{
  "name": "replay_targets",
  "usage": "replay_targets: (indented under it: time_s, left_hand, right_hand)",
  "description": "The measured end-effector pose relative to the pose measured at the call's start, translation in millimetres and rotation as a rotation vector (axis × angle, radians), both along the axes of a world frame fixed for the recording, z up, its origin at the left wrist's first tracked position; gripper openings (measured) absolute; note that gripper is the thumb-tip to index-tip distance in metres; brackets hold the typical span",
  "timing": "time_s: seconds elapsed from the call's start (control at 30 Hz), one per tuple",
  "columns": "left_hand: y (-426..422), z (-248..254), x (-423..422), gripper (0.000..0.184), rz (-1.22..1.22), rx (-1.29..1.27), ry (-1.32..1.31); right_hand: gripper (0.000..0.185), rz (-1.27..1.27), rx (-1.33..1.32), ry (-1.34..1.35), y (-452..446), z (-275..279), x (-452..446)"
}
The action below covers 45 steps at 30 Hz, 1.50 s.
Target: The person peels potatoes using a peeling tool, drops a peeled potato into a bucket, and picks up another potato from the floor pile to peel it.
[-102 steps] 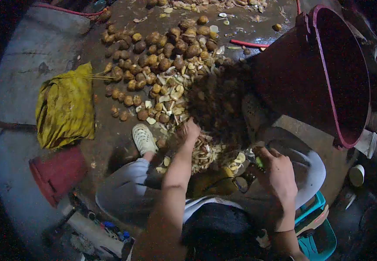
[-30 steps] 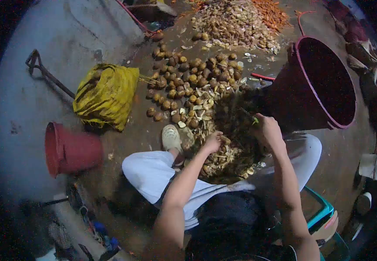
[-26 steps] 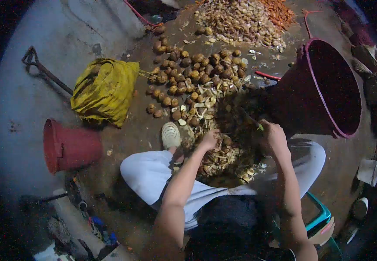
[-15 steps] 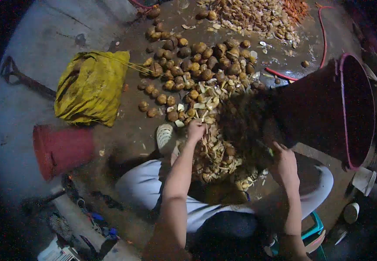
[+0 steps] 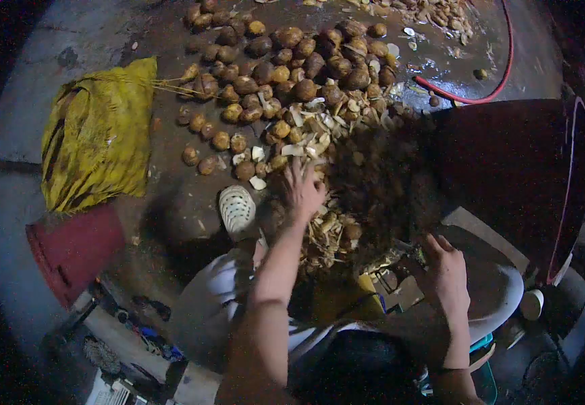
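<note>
My left hand (image 5: 304, 192) reaches over the near edge of a heap of round brown, tuber-like things (image 5: 306, 88), its fingers apart and pointing away from me. Pale peelings and cut pieces (image 5: 316, 142) lie just past its fingertips, and more peelings (image 5: 333, 236) are piled beneath the wrist. My right hand (image 5: 447, 270) is curled closed above my bent knee, on the right. Something thin juts from its fingers toward the left; dark shadow keeps me from telling what it is.
A large dark red tub (image 5: 508, 169) lies tipped on its side at right, with a red hose (image 5: 495, 94) behind it. At left are a yellow woven sack (image 5: 100, 135) and a smaller red bucket (image 5: 80, 250). A white perforated shoe (image 5: 237, 208) is near my left forearm.
My left hand's fingers have gone from pinched together to spread apart. The right hand stays closed, slightly lower. The whole view has shifted, so the heap appears larger and higher.
</note>
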State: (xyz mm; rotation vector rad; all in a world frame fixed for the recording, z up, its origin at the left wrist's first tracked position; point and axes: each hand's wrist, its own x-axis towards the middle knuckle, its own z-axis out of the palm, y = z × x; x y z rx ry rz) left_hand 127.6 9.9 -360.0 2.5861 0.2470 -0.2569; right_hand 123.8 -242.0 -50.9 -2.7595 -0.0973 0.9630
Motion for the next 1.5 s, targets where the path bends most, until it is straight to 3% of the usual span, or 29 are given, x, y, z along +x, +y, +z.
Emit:
replay_targets:
  time_s: [0.03,0.1,0.23,0.3,0.33,0.43,0.47,0.6,0.67,0.8,0.9,0.93,0.97,1.03,1.07,1.13,1.17,1.23,1.37,1.43,1.47,1.5]
  left_hand:
    - [-13,6,-12,0.063,-0.021,0.032,0.004]
    - [-36,-1,-25,0.067,0.420,-0.518,0.083]
    - [-44,-9,-28,0.066,0.452,-0.353,0.141]
    - [-38,-59,-26,0.062,0.535,-0.445,0.090]
    - [-34,-62,-27,0.062,0.520,-0.434,0.078]
    - [-40,-64,-30,0.062,0.573,-0.711,-0.146]
    - [-44,-19,-20,0.064,0.821,-1.006,0.106]
    - [-37,-8,-25,0.054,0.587,-1.423,0.150]
    - [-42,39,-10,0.050,0.662,-1.926,0.321]
    - [-54,114,4,0.046,0.487,-2.103,0.323]
    - [-65,140,-1,0.047,0.292,-1.950,0.324]
    - [-68,121,-6,0.051,0.136,-1.773,0.238]
    - [-69,101,-16,0.051,0.134,-1.768,0.235]
    - [-70,75,-41,0.048,0.144,-1.479,0.482]
    - [-68,68,-49,0.048,0.146,-1.479,0.483]
    - [-67,58,-59,0.042,-0.098,-0.484,0.355]
    - [-54,7,-63,0.037,-0.008,-0.486,0.313]
    - [-43,7,-50,0.037,0.262,-0.529,0.365]
    - [-21,-20,-16,0.033,0.182,-0.362,0.154]
    - [-29,-19,7,0.033,0.018,-0.158,-0.108]
    - [-37,-13,16,0.041,0.083,-0.166,0.096]
    - [-43,-27,24,0.041,0.083,-0.177,0.107]
  right_hand:
    - [0.056,-0.003,-0.002,-0.004,-4,-3,-2]
    - [0.057,-0.033,-0.012,-0.018,-14,-7,-8]
    - [0.056,0.000,-0.049,-0.069,-22,-3,-18]
    - [0.059,-0.013,-0.015,-0.005,-26,-3,-24]
    - [0.059,-0.026,-0.002,-0.017,-26,0,-25]
    - [0.064,-0.040,0.043,-0.014,-31,7,-27]
    - [0.066,-0.025,0.026,-0.028,-35,4,-30]
    - [0.059,-0.041,0.060,-0.066,-29,27,-29]
    - [0.056,-0.043,0.094,-0.091,-28,36,-28]
    - [0.048,-0.045,0.152,-0.195,-35,39,-34]
    - [0.047,-0.038,0.167,-0.310,-40,39,-44]
    - [0.048,-0.036,0.158,-0.377,-41,39,-49]
    - [0.048,-0.035,0.163,-0.380,-41,43,-52]
    - [0.051,-0.045,0.173,-0.271,-41,49,-53]
    - [0.051,-0.044,0.174,-0.269,-43,46,-55]
    - [0.051,-0.047,0.153,-0.287,-50,38,-60]
    - [0.051,-0.049,0.147,-0.278,-52,38,-62]
    - [0.051,-0.058,0.130,-0.272,-54,40,-60]
    - [0.054,-0.098,0.125,-0.155,-46,52,-47]
    - [0.057,-0.068,0.085,-0.108,-44,48,-42]
    - [0.057,-0.069,0.074,-0.095,-42,43,-41]
    - [0.047,-0.117,0.082,-0.134,-41,37,-40]
